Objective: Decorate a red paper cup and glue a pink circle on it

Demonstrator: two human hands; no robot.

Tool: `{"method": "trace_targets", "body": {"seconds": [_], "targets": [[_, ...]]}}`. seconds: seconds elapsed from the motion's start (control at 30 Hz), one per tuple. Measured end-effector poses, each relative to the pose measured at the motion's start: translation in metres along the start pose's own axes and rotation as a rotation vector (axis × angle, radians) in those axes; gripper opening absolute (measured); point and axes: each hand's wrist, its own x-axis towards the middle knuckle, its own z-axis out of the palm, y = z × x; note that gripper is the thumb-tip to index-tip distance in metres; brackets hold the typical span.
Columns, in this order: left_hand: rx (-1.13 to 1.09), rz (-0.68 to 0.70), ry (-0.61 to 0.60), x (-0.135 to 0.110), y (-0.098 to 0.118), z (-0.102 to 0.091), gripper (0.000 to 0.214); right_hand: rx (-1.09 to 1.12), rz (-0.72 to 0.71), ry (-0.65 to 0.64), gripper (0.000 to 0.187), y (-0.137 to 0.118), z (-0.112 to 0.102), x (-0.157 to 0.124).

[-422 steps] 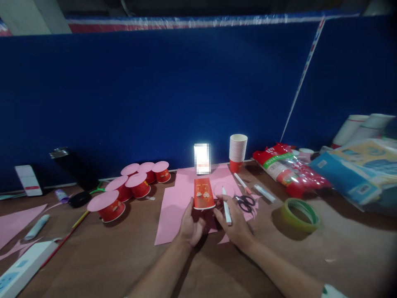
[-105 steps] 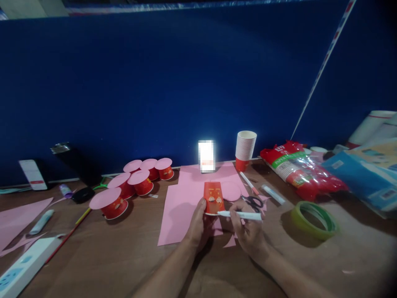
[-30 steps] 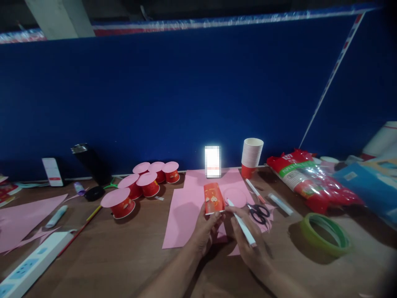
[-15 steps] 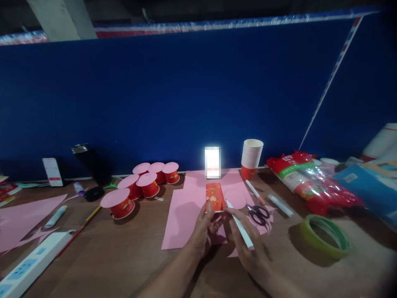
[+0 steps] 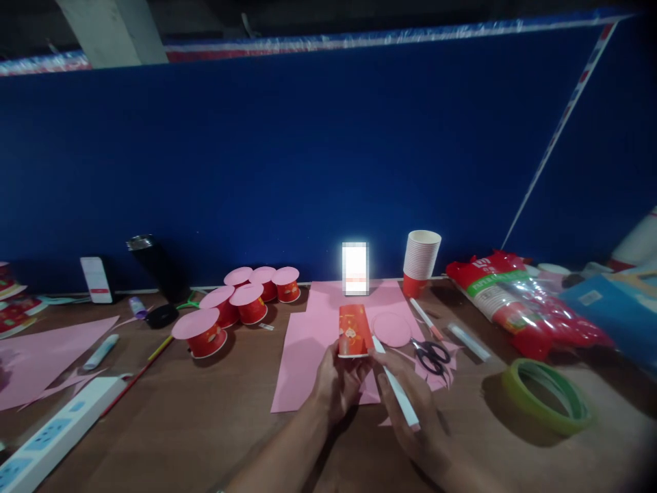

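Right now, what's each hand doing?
Left hand: closed, holding the red paper cup.
Right hand: closed, holding the white pen.

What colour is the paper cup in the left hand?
The paper cup is red with gold and pale print and a white rim, seen in the head view.

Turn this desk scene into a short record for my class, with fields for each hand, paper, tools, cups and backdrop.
Left hand: holds a printed red cup
Right hand: holds a white pen; contact with the cup unclear
Paper: pink sheets, pink disc
Tools: scissors, tape roll
Other cups: white-and-red stack; group of six pink-topped cups, left of the sheets
Backdrop: blue panel
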Motion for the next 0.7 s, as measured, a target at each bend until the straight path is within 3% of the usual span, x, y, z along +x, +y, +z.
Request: {"method": "trace_targets", "body": {"seconds": [0.23,0.43,0.57,0.7], "targets": [[0.011,-0.05,0.021,-0.003,0.001,0.001,0.036,0.008,0.06,-0.041,0.036,-0.002,0.002,0.001],[0.011,-0.043,-0.022,0.001,0.001,-0.005,0.044,0.018,0.057,0.044,0.028,-0.007,-0.01,0.011],[0.0,-0.044,0.048,0.001,0.002,-0.002,0.048,0.017,0.031,0.056,0.027,-0.011,-0.019,0.016],[0.031,-0.054,0.137,-0.002,0.004,0.005,0.046,0.01,0.13,0.057,0.014,-0.016,-0.018,0.016]]}}
